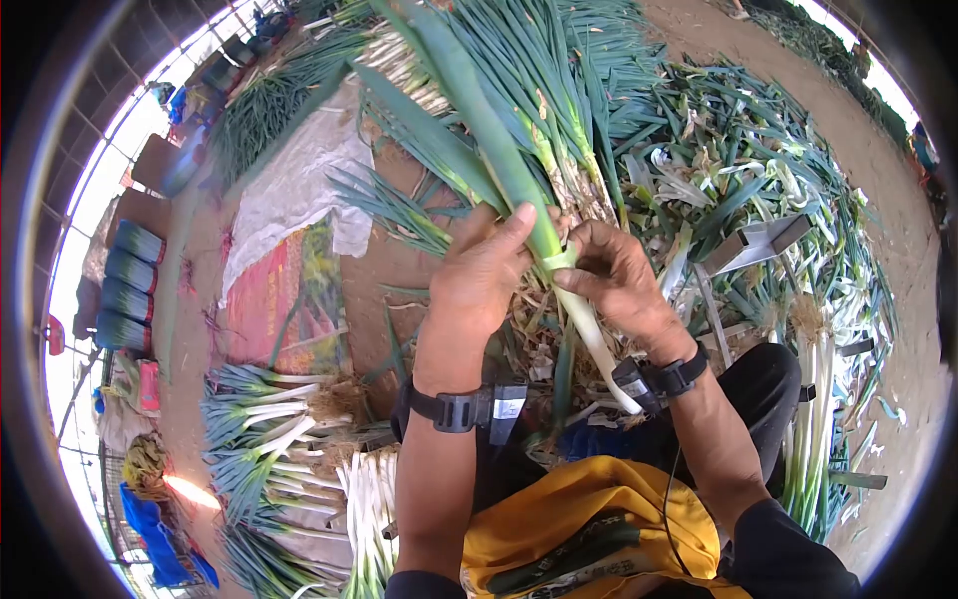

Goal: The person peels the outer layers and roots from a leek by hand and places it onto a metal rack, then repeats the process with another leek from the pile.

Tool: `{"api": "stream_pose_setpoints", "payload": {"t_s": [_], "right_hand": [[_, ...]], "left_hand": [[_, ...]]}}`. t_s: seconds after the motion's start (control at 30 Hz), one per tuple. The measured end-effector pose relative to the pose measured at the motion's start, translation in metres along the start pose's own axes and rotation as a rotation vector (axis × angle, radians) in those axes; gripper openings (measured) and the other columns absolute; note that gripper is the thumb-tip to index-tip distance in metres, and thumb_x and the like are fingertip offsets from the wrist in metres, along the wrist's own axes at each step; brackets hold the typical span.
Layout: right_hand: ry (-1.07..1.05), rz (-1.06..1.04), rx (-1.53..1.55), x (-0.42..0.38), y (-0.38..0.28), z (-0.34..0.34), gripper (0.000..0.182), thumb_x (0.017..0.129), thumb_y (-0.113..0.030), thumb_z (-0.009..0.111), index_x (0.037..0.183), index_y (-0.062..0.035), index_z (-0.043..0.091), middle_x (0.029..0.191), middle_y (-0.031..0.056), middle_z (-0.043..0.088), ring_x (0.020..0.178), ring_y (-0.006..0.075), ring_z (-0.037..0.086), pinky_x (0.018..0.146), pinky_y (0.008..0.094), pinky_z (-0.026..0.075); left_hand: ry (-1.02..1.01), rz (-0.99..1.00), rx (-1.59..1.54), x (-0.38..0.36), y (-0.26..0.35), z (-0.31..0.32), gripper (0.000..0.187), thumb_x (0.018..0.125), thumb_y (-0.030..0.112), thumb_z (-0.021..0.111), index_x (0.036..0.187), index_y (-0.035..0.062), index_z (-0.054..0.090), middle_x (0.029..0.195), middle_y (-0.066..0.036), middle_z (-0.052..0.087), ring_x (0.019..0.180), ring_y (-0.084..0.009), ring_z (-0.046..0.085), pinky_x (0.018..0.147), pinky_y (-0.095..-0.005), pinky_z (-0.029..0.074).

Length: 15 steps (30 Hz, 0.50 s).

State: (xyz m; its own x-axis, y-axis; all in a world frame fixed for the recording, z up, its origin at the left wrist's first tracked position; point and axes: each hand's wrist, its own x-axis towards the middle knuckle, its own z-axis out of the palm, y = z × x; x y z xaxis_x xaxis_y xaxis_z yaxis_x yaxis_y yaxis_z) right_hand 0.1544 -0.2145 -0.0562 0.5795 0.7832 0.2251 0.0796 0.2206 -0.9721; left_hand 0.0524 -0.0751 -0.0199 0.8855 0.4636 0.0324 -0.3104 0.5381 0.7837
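Note:
My left hand (479, 268) is closed around a large green onion (589, 324), with the thumb lying along its green stalk. My right hand (619, 285) pinches the onion where green turns to white, at a pale fold of outer layer around the stalk. The onion slants across, green leaves up and away from me, white end down near my right wrist. Behind both hands lies a heap of untrimmed green onions (544, 100) with dry, brownish outer layers near their bases.
Peeled leaf scraps (738, 180) pile up on the right around a metal bracket (755, 245). White-stemmed onions (264, 429) lie at the lower left, and more stand at the right (810, 429). A whitish sack (299, 180) covers ground at the left. Tied bundles (130, 270) sit farther left.

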Motion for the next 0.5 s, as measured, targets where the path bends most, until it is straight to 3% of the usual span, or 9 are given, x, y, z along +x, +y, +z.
{"api": "stream_pose_setpoints", "payload": {"t_s": [0.13,0.2,0.23,0.33,0.37,0.47,0.5], "right_hand": [[-0.040,0.137,0.084,-0.007,-0.012,-0.001,0.013,0.083,-0.001,0.071,0.081,-0.0043,0.058,0.076,-0.0009,0.063,0.069,0.0057,0.058,0.060,0.0221,0.045],[0.072,0.061,-0.074,-0.014,-0.005,0.003,0.013,0.083,0.000,0.071,0.081,-0.0037,0.059,0.078,0.0014,0.065,0.073,0.0072,0.060,0.064,0.0242,0.048],[0.148,-0.097,-0.136,-0.017,-0.005,0.008,0.014,0.081,0.001,0.071,0.081,-0.0027,0.058,0.081,0.0054,0.069,0.077,0.0107,0.064,0.069,0.0270,0.051],[0.159,-0.167,-0.332,-0.035,-0.021,0.016,0.015,0.078,0.003,0.071,0.081,-0.0021,0.058,0.085,0.0093,0.071,0.082,0.0153,0.067,0.075,0.0299,0.052],[0.151,-0.223,-0.362,-0.040,-0.019,0.018,0.016,0.076,0.005,0.071,0.080,-0.0030,0.058,0.086,0.0106,0.071,0.081,0.0213,0.069,0.072,0.0315,0.053],[0.017,-0.324,-0.397,-0.057,-0.024,0.020,0.017,0.075,0.005,0.071,0.080,-0.0044,0.058,0.085,0.0112,0.070,0.078,0.0256,0.069,0.069,0.0338,0.054],[-0.009,-0.335,-0.405,-0.062,-0.023,0.019,0.019,0.074,0.002,0.073,0.080,-0.0055,0.057,0.081,0.0105,0.068,0.076,0.0273,0.069,0.065,0.0353,0.054]], "left_hand": [[0.012,0.025,0.168,0.001,0.003,0.000,0.028,0.095,0.015,0.062,0.117,-0.0006,0.056,0.104,-0.014,0.066,0.098,-0.0258,0.064,0.089,-0.0410,0.051],[0.074,0.043,0.208,0.004,-0.002,-0.004,0.029,0.094,0.016,0.064,0.116,-0.0003,0.057,0.102,-0.013,0.066,0.095,-0.0247,0.065,0.085,-0.0400,0.052],[0.136,0.061,0.249,0.006,-0.004,-0.006,0.030,0.093,0.016,0.065,0.116,0.0001,0.057,0.100,-0.012,0.067,0.092,-0.0236,0.066,0.082,-0.0391,0.053],[0.224,0.144,0.360,0.007,-0.003,-0.007,0.031,0.090,0.017,0.069,0.115,0.0002,0.057,0.098,-0.011,0.067,0.090,-0.0231,0.067,0.078,-0.0377,0.054],[0.221,0.145,0.362,0.007,-0.002,-0.007,0.031,0.090,0.017,0.069,0.115,0.0002,0.057,0.098,-0.011,0.067,0.090,-0.0231,0.067,0.078,-0.0377,0.054],[0.286,0.162,0.350,0.006,0.000,-0.003,0.034,0.090,0.018,0.069,0.116,0.0000,0.056,0.099,-0.012,0.067,0.090,-0.0240,0.067,0.079,-0.0378,0.054],[0.333,0.155,0.209,0.005,0.000,-0.001,0.036,0.091,0.019,0.068,0.118,-0.0003,0.055,0.102,-0.014,0.066,0.093,-0.0253,0.066,0.079,-0.0378,0.054]]}}
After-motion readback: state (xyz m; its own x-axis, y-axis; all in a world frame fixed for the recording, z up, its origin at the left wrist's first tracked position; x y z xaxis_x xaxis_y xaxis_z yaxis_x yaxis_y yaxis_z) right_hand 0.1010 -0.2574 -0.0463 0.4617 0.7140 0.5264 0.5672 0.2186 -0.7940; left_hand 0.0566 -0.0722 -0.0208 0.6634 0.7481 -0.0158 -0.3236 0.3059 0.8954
